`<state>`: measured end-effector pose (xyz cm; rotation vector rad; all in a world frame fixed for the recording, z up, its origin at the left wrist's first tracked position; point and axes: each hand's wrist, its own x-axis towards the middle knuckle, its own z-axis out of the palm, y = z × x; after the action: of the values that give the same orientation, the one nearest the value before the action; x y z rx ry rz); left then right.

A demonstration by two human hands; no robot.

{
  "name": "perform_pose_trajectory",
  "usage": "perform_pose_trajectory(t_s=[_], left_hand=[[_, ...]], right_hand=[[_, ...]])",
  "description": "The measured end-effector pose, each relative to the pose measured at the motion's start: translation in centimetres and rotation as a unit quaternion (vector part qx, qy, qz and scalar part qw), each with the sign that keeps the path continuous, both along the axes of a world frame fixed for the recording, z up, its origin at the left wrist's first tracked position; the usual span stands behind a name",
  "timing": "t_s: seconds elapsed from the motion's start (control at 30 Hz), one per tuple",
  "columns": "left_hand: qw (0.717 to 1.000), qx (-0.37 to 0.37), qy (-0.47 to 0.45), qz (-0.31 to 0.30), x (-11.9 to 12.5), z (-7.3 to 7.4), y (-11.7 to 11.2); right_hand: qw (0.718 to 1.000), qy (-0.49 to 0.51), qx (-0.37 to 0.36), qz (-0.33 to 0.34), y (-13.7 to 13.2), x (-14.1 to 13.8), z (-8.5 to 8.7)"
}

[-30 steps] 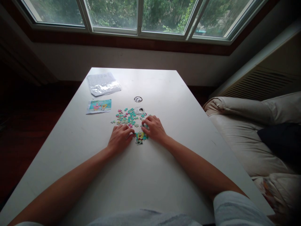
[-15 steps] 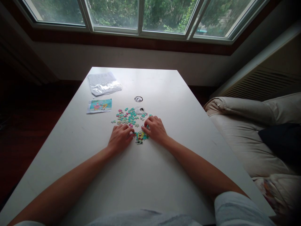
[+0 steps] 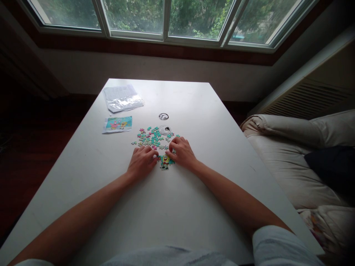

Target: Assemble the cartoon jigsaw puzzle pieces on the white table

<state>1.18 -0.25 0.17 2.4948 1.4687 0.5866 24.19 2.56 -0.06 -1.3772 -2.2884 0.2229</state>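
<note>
A small joined section of jigsaw puzzle (image 3: 165, 163), with a yellow cartoon figure on turquoise, lies flat on the table between my hands. At its left edge, my left hand (image 3: 142, 160) rests with fingers curled and the tips touching the section. My right hand (image 3: 183, 152) is closed at the upper right corner, thumb and forefinger bent together on a puzzle piece that they mostly hide. Just beyond is a scatter of loose puzzle pieces (image 3: 154, 138), turquoise, pink and pale green. A few of them lie partly behind my right fingers.
The white table (image 3: 172, 214) carries a picture card (image 3: 118, 124) at the left and a clear plastic bag with paper (image 3: 123, 98) behind it. A round ring-shaped object (image 3: 164, 129) and a smaller disc (image 3: 163, 116) lie past the pieces. A pale sofa (image 3: 280, 159) stands right.
My right thumb and fingertips have shifted slightly left and down onto the upper edge of the joined section. My left hand stays in place.
</note>
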Motion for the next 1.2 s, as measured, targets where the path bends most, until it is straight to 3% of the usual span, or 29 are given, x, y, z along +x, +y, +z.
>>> perform_pose_trajectory(t_s=[0.37, 0.63, 0.8, 1.2], left_hand=[[1.0, 0.004, 0.0, -0.003, 0.0, -0.1, 0.0], [1.0, 0.004, 0.001, -0.001, 0.1, -0.2, 0.1], [1.0, 0.002, -0.002, -0.003, 0.0, -0.2, 0.1], [1.0, 0.005, 0.005, 0.0, 0.0, -0.2, 0.0]], right_hand=[[1.0, 0.026, 0.008, 0.007, 1.0, 0.4, -1.1], [0.998, 0.037, 0.016, 0.055, 0.7, 0.0, -0.7], [0.998, 0.046, 0.011, 0.031, 0.7, 0.2, -0.7], [0.999, 0.025, -0.014, 0.041, 0.6, 0.0, -0.4]])
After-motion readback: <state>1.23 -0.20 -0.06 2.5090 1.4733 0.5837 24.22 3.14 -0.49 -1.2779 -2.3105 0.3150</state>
